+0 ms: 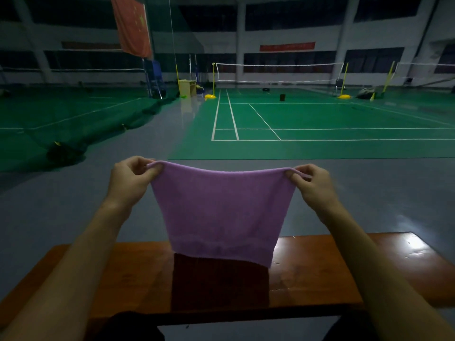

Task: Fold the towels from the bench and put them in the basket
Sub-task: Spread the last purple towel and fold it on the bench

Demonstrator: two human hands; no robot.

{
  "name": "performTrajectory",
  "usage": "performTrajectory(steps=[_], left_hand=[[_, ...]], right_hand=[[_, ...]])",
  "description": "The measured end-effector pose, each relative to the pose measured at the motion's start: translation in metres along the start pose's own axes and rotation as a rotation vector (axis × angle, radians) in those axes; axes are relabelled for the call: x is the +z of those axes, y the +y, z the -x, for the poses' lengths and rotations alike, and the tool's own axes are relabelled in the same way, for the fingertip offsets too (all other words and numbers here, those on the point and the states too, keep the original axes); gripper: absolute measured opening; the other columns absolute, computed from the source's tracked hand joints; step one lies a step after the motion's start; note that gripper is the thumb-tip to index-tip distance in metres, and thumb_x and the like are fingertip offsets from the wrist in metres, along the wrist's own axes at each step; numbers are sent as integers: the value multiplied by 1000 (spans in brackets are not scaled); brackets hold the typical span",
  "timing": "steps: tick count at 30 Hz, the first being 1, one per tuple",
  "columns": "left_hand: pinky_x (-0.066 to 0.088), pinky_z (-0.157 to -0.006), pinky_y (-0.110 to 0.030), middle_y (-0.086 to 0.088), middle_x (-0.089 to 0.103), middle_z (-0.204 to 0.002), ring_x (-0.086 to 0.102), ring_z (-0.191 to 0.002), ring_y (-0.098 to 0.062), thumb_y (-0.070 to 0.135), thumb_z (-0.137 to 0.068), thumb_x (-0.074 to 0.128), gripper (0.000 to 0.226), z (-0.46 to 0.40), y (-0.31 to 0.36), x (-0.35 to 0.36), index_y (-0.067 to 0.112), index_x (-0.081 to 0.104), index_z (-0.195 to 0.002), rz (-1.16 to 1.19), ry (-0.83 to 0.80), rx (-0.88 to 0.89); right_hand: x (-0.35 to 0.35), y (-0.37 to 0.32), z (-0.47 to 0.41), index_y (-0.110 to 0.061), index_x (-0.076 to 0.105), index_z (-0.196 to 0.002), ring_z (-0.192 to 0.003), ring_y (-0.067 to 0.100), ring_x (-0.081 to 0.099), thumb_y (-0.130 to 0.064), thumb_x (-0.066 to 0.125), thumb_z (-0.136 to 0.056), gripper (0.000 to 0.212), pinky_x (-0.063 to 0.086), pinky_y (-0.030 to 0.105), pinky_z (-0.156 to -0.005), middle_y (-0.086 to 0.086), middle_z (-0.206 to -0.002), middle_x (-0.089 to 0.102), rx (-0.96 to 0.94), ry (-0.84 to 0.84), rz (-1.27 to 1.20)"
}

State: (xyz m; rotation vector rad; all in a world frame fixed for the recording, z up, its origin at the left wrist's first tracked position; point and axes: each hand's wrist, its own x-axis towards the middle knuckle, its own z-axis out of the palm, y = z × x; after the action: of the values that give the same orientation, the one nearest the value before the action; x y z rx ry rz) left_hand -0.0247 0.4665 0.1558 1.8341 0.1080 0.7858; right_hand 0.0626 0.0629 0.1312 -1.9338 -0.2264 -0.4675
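— What is nearest?

— The wooden bench, running left to right across the bottom of the view. On its middle lies a dark maroon towel, flat, its near edge at the bench's near edge.

— And the towel being worked on?

— The purple towel hangs in the air above the bench, held up by its two top corners. Its top edge runs left to right and sags a little in the middle; the cloth drops straight down from there, narrowing toward the bottom hem, which hangs just over the far part of the maroon towel. The height and the width look about alike, so I cannot tell which is the long axis.

— How do the hands hold it?

— The left hand pinches the top left corner between thumb and curled fingers. The right hand pinches the top right corner the same way. Both arms reach forward over the bench.

— What lies beyond?

— Grey floor, then a green badminton court with white lines to the far right, a net across it on yellow posts, and a red flag hanging at the far left.
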Motion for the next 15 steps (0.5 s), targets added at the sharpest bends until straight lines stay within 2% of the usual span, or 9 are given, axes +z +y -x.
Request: performTrajectory(steps=[2,5,9,11,15], left_hand=[[53,-73,-35,-3,71,-86,65,-79,-15,25,-96,75,13,8,0,-1,16,67,-91,61,-42,-64],[58,-75,-45,-5,74,-90,68,-84,-21,31,-97,74,18,25,3,-5,17,64,-92,116,-54,-91],[52,-65,-41,-10,74,-83,64,-74,-21,33,-95,76,21,54,16,-12,16,65,-87,87,-7,-30],[49,-60,-38,-9,74,-78,64,-69,-19,36,-93,76,23,66,24,-20,18,66,-84,101,-15,-7],[51,-60,-37,-3,75,-77,66,-69,-17,38,-91,75,20,74,34,-32,22,68,-82,148,-51,-12]], right_hand=[[-1,-1,11,-6,69,-113,-104,34,71,-28,70,-100,26,61,53,-92,13,-106,74,97,-60,-213],[-5,-5,30,-7,67,-116,-107,33,71,-31,69,-99,30,62,57,-89,13,-112,73,140,-66,-298],[-21,-14,52,-11,70,-110,-103,27,71,-36,75,-93,31,64,49,-81,9,-109,73,125,-58,-229],[-34,-20,61,-11,71,-106,-97,25,73,-36,76,-91,30,65,41,-72,9,-104,74,101,-68,-209],[-53,-34,73,-6,70,-103,-81,20,76,-37,78,-87,35,63,33,-59,10,-95,76,75,-100,-223]])
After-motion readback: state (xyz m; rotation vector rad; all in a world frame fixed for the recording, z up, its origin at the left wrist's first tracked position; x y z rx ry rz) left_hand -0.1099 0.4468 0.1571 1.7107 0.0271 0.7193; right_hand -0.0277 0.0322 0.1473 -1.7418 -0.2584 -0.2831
